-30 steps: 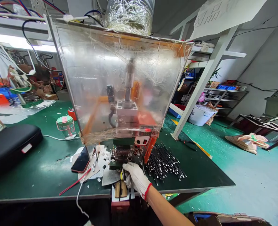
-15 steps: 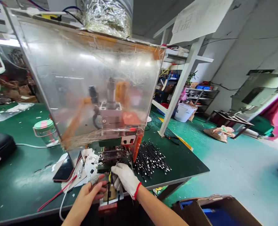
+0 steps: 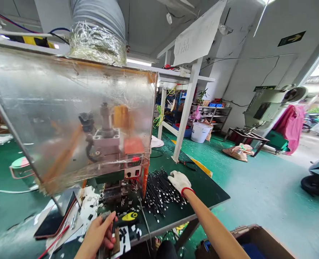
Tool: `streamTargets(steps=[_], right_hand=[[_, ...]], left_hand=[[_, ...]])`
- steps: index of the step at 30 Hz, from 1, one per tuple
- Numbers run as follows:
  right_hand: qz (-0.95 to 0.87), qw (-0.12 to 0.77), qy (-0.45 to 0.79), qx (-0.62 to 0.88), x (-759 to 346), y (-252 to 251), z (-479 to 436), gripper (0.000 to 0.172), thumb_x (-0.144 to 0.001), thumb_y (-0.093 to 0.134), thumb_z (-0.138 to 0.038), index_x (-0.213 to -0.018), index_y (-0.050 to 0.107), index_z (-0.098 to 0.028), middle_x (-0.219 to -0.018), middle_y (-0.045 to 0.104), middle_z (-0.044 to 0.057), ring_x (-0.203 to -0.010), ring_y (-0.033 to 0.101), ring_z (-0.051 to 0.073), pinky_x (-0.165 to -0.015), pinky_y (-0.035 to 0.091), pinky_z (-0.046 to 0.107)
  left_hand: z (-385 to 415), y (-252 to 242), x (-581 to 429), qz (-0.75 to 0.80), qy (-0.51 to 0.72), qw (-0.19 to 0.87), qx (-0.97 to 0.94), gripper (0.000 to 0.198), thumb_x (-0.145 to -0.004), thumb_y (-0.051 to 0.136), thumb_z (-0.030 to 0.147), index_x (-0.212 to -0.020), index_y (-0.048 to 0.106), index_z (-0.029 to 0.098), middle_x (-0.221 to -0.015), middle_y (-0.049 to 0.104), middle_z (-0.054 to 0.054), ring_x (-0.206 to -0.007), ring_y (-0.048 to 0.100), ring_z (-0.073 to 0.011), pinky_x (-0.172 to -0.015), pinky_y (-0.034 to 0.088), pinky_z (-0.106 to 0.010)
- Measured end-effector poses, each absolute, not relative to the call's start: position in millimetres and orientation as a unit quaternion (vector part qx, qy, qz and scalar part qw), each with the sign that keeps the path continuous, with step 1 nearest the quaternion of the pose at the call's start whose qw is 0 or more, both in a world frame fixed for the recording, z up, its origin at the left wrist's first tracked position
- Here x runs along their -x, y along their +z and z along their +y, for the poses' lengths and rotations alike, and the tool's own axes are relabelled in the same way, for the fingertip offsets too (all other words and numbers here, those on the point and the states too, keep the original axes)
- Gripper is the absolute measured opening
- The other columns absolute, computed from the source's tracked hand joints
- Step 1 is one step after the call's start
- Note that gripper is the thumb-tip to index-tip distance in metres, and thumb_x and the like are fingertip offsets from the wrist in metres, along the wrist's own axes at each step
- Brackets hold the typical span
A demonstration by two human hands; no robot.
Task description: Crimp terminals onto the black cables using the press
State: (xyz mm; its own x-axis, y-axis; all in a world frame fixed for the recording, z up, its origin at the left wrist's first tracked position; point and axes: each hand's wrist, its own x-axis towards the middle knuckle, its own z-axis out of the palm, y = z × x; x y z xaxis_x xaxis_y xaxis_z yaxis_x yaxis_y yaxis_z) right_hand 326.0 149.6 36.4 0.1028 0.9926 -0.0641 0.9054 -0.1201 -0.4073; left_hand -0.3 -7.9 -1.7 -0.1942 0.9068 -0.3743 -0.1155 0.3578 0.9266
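Right hand (image 3: 178,180) has swung from the press front out to the pile of black strips (image 3: 162,192).
Head view: the gloved hand lies palm down on the pile's far edge, right of the press (image 3: 116,187) on the green bench (image 3: 210,187), fingers loosely spread, gripping nothing visible. The bare left hand (image 3: 98,233) curls at the wooden block (image 3: 115,246) below the press, thumb by a strip; whether it grips cannot be told.

right hand (image 3: 178,180): gloved white, red band at the wrist.
rods (image 3: 159,192), right of the machine (image 3: 108,142): black, white tips.
table (image 3: 205,189): dark green.
Machine frame orange; hood clear, tape yellowed.
tool (image 3: 129,216), front of the machine: yellow and black, perhaps printed.
phone (image 3: 54,225), left of the machine: black, red edge.
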Motion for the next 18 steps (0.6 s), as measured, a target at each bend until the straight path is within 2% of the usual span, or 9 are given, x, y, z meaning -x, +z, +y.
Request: streamTargets(steps=[6,12,18], right_hand=[[-0.662,0.096,0.184,0.72,-319.6,27.1,170.0,0.013,-0.071,0.059,-0.024,-0.074,0.068,-0.015,-0.081,0.069,0.012,-0.079,0.061,0.021,-0.064,0.034,0.027],[-0.656,0.184,0.176,0.711,-325.2,33.0,154.3,0.023,-0.082,0.045,-0.028,-0.087,0.064,-0.017,-0.084,0.067,0.008,-0.08,0.058,0.017,-0.067,0.035,0.024],[-0.63,0.246,0.27,0.685,-329.5,35.4,140.5,0.026,-0.077,0.048,-0.022,-0.097,0.062,-0.017,-0.074,0.067,0.002,-0.065,0.061,0.012,-0.06,0.042,0.021]], left_hand=[[-3.1,-9.2,-2.7,0.616,0.466,0.534,-0.343,0.059,-0.051,0.069,0.074,-0.062,0.062,0.016,-0.031,0.048,0.007,-0.025,0.047,-0.01,-0.027,0.031,-0.016],[-2.2,-10.8,-6.8,0.609,0.465,0.547,-0.337,0.062,-0.048,0.066,0.077,-0.064,0.063,0.017,-0.029,0.05,0.006,-0.023,0.043,-0.008,-0.028,0.028,-0.016],[-12.4,4.9,-6.6,0.597,0.468,0.563,-0.328,0.057,-0.045,0.071,0.074,-0.054,0.06,0.019,-0.03,0.044,0.008,-0.025,0.039,-0.0072,-0.027,0.024,-0.017]])
